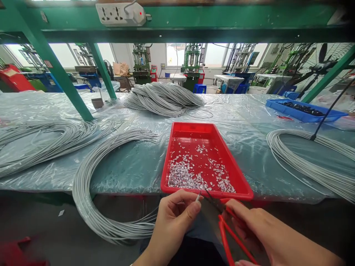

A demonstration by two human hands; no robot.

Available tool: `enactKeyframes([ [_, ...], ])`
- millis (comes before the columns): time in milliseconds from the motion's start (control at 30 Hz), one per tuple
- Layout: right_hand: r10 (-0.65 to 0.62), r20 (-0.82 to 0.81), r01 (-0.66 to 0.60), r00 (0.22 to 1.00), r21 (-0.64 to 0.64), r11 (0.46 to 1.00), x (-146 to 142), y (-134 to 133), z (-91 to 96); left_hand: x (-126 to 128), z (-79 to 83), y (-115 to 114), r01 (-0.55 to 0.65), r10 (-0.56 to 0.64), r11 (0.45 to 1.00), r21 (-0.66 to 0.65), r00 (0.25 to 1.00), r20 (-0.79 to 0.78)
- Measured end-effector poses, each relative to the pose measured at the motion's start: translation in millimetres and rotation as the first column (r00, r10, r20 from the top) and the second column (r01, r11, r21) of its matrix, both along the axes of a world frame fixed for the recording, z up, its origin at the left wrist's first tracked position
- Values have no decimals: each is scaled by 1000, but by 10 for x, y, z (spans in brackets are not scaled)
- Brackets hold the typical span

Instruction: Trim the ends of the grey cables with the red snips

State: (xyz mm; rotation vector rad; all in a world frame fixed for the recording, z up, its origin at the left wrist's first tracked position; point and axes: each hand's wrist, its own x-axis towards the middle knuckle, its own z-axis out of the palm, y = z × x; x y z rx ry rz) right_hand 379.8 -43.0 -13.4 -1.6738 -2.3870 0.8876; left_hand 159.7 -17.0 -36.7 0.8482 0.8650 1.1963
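Note:
My left hand (174, 221) pinches the tip of a thin grey cable (198, 198) between thumb and forefinger, just in front of the red tray. My right hand (256, 225) grips pliers (223, 234) with red handles. Their slim dark jaws point at the cable tip and appear a little apart from it. Small silvery scraps (183, 175) lie scattered in the red tray (240, 177), thickest at its near left. A curved bundle of grey cables (83, 184) hangs over the table edge and runs behind my left hand.
More grey cable coils lie at the left (61, 133), the right (288, 147) and the back (163, 98) of the plastic-covered table (133, 162). A blue tray (330, 116) holds black parts. Green posts (66, 81) and a beam with a power strip (120, 14) frame the table.

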Motion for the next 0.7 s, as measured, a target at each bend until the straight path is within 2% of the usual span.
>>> enactKeyframes([
  [67, -15, 17, 15, 1000, -12, 1000, -113, -6, 41, 2, -4, 13, -2, 9, 993, 119, 998, -56],
  [167, -16, 16, 16, 1000, 19, 1000, -312, 28, 181, -2, 5, 44, -13, 68, 953, 304, 983, -170],
  [267, 17, 46, -18, 999, 19, 1000, -413, 36, 265, 10, 49, 60, -93, 178, 923, 373, 964, -200],
  [333, 2, 41, -3, 999, 32, 999, -418, 17, 259, 24, 79, 58, -106, 201, 910, 400, 958, -203],
  [400, -30, 5, 30, 1000, 100, 995, -405, -8, 224, 36, 95, 49, -106, 205, 905, 412, 957, -205],
  [500, -11, -52, 18, 999, 151, 988, -395, -30, 168, 43, 94, 41, -92, 188, 913, 397, 960, -209],
  [700, 27, -28, -28, 999, -6, 1000, -380, -19, 81, 30, 62, 40, -30, 103, 950, 311, 970, -221],
])
